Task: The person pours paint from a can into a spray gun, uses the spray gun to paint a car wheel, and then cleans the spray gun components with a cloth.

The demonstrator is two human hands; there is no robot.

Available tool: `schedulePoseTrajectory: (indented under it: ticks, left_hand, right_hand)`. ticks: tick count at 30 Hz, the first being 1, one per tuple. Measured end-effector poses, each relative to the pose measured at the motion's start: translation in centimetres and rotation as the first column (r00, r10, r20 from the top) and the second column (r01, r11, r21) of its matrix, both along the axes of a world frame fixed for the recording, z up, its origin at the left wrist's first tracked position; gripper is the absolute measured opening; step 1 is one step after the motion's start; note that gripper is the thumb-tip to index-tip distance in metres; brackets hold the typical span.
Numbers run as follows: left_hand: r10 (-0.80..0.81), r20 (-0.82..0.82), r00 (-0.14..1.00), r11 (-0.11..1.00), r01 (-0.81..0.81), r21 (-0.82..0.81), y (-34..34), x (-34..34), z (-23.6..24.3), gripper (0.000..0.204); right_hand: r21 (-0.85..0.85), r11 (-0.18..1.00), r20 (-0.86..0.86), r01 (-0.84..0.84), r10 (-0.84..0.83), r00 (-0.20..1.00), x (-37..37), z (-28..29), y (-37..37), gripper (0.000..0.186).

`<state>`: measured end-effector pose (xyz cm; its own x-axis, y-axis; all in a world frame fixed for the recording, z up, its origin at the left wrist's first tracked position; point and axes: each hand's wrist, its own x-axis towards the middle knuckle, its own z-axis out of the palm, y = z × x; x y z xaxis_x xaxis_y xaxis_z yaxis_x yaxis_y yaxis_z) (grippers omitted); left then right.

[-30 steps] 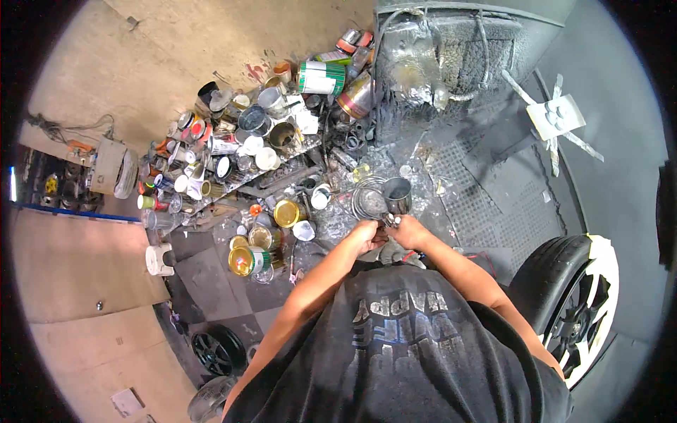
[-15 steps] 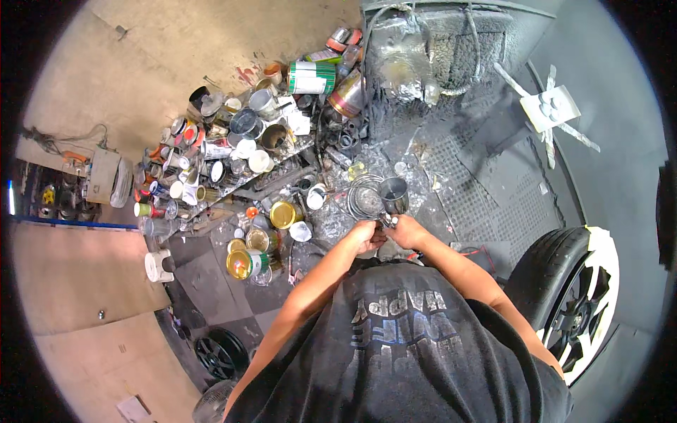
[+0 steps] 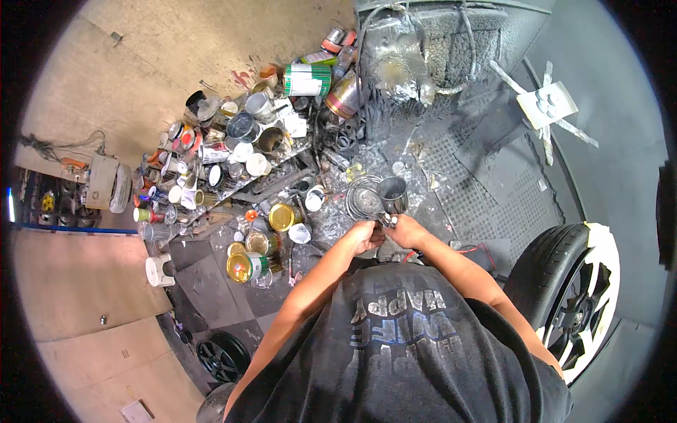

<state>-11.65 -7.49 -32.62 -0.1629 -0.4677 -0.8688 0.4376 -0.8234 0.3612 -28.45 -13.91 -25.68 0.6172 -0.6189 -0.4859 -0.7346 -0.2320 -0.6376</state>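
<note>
Close in front of my body, both hands meet at a paint spray gun with a dark, open-topped cup (image 3: 393, 194) above its small metal body. My left hand (image 3: 367, 240) is closed, its fingers curled at the gun's lower left side. From the right, my right hand (image 3: 407, 231) grips the gun just below the cup, thumb toward the metal part. The fingertips of both hands are partly hidden. A coil of grey hose (image 3: 363, 198) shows just beyond my left hand, left of the cup.
Paint cans and cups crowd a low bench (image 3: 233, 185) to the left. Nearer stand gold-lidded cans (image 3: 281, 217). On the right are a tyre with a white-masked wheel (image 3: 564, 292) and a taped stand (image 3: 547, 106). A black wheel rim (image 3: 223, 357) lies at lower left.
The whole view has shifted very slightly. My hands keep the same grip on the spray gun, and the cup has barely moved.
</note>
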Motion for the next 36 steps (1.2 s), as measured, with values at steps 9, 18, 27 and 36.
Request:
schedulePoseTrajectory:
  ticks: [9, 18, 27, 36]
  left_hand:
    - [0.023, -0.011, 1.0, 1.0, -0.023, 0.016, 0.3, 0.0, -0.7, 0.022]
    - [0.031, -0.014, 0.999, 0.999, -0.031, -0.011, 0.2, -0.4, -0.3, 0.023]
    - [0.066, -0.017, 0.998, 0.998, -0.066, -0.016, 0.1, -0.1, -0.7, 0.025]
    - [0.221, -0.105, 0.97, 0.97, -0.229, -0.081, 0.6, -0.5, -0.6, 0.018]
  right_hand:
    - [0.042, 0.999, 0.049, 0.007, -0.009, 0.999, -0.2, -1.4, 0.2, 0.034]
    - [0.04, 0.999, 0.017, 0.018, -0.019, 1.0, -0.1, 0.6, 0.1, 0.033]
    - [0.022, 0.998, 0.058, 0.051, -0.052, 0.997, -0.2, 1.4, 0.3, 0.031]
    - [0.322, 0.911, 0.036, 0.259, -0.285, 0.958, -0.2, 5.0, -0.2, 0.036]
